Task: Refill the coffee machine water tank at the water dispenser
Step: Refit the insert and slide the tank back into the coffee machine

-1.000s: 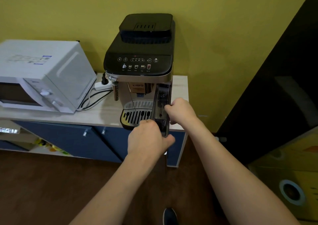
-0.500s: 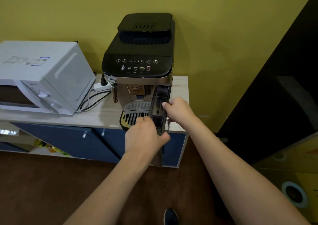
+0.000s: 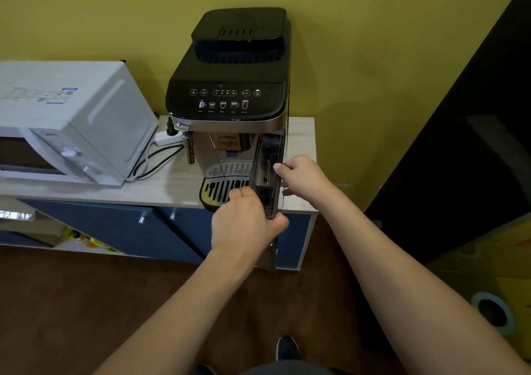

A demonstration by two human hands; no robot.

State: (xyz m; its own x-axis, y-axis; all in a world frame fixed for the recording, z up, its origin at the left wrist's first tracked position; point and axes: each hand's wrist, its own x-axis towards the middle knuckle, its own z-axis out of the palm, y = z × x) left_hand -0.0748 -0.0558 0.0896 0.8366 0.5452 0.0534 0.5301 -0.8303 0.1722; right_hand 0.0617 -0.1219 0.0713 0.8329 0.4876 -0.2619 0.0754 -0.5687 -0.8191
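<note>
Fingers of the left hand [image 3: 244,222] were clamped on the near end of the water tank [image 3: 265,173], thumb underneath. The tank stuck out from the coffee machine [image 3: 230,102] over the surface [image 3: 161,185] edge. The right hand [image 3: 301,178] gripped its right side.

Your coffee machine [image 3: 230,99] stands on the table [image 3: 169,185] against the wall, the microwave [image 3: 66,122] to its left. The water tank [image 3: 265,173] sits in its right front, between your hands.
</note>
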